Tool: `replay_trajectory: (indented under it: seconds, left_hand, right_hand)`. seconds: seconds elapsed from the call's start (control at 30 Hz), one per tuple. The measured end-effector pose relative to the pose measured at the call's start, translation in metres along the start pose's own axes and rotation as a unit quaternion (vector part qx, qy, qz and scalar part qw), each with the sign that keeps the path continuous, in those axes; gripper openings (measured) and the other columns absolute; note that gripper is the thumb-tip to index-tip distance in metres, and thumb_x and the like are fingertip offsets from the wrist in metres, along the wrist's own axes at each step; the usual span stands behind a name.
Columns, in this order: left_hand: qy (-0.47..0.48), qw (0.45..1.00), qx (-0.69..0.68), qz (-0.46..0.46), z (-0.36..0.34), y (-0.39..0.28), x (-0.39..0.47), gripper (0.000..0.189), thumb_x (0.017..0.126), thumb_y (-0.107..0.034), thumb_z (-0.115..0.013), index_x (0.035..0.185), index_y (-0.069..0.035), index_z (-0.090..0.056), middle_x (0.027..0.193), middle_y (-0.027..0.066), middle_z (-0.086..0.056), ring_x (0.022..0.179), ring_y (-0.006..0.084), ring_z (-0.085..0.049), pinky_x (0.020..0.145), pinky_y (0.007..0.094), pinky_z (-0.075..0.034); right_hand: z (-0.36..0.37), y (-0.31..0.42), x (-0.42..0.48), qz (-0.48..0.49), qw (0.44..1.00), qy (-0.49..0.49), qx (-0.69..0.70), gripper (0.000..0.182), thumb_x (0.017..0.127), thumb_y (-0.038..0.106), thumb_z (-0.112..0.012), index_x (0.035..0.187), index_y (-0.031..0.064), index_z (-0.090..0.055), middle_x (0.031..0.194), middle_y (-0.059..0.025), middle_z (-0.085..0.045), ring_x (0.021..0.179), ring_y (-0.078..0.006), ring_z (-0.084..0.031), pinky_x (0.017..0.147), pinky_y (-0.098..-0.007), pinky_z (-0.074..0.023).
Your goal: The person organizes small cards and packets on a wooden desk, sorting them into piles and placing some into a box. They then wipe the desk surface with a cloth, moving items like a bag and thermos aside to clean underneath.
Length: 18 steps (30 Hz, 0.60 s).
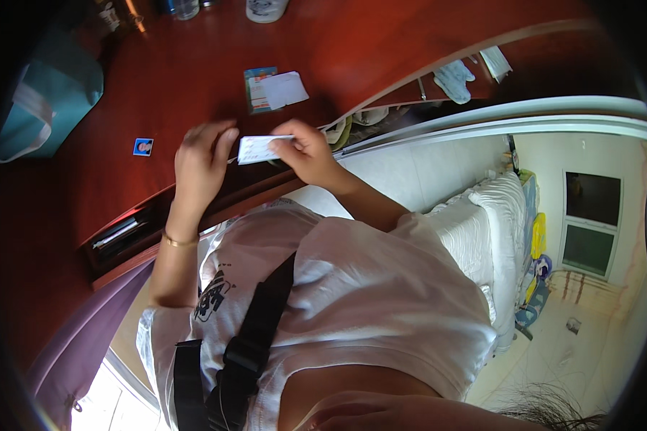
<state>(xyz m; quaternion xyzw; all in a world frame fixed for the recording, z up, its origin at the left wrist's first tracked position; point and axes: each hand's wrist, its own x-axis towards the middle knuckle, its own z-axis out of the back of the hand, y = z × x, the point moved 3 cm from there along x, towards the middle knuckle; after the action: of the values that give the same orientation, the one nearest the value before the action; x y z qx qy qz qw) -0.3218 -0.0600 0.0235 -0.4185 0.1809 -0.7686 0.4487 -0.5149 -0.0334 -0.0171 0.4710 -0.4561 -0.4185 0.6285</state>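
A small stack of white printed cards or slips [256, 149] is gripped by my right hand [306, 151], with the thumb on top. Just left of the stack is my left hand [202, 156], its fingers bent and slightly blurred; nothing is visible between thumb and fingertips. A thin pale edge shows between this hand and the cards, too small to identify. Beyond the hands, a blank white paper piece [286, 90] partly covers a printed blue, white and orange card or packet [253, 89] on the red-brown wooden desk [194, 86]. A small blue-backed portrait photo [143, 147] lies to the left.
A teal bag [70, 102] with a pale strap stands on the left. Open storage [121, 234] holding dark items lies below the desktop's near edge. Farther right are a light-blue fuzzy item [454, 81] and a white packet [496, 63]. A white container [266, 8] stands at the back.
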Motion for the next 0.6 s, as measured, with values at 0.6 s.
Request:
replay_trajectory:
  seconds: [0.6]
  left_hand:
    - [0.243, 0.967, -0.008, 0.079, -0.076, 0.009, 0.086, 0.026, 0.075, -0.014, -0.072, 0.098, -0.006, -0.065, 0.087, 0.0108, -0.066, 0.091, 0.0269, -0.061, 0.079, 0.039, -0.047]
  right_hand:
    - [0.033, -0.011, -0.006, -0.036, 0.888, -0.055, 0.454, 0.006, 0.084, 0.006, -0.051, 0.081, 0.0018, -0.053, 0.073, -0.0065, -0.048, 0.063, -0.0119, -0.042, 0.059, -0.0266, -0.0346]
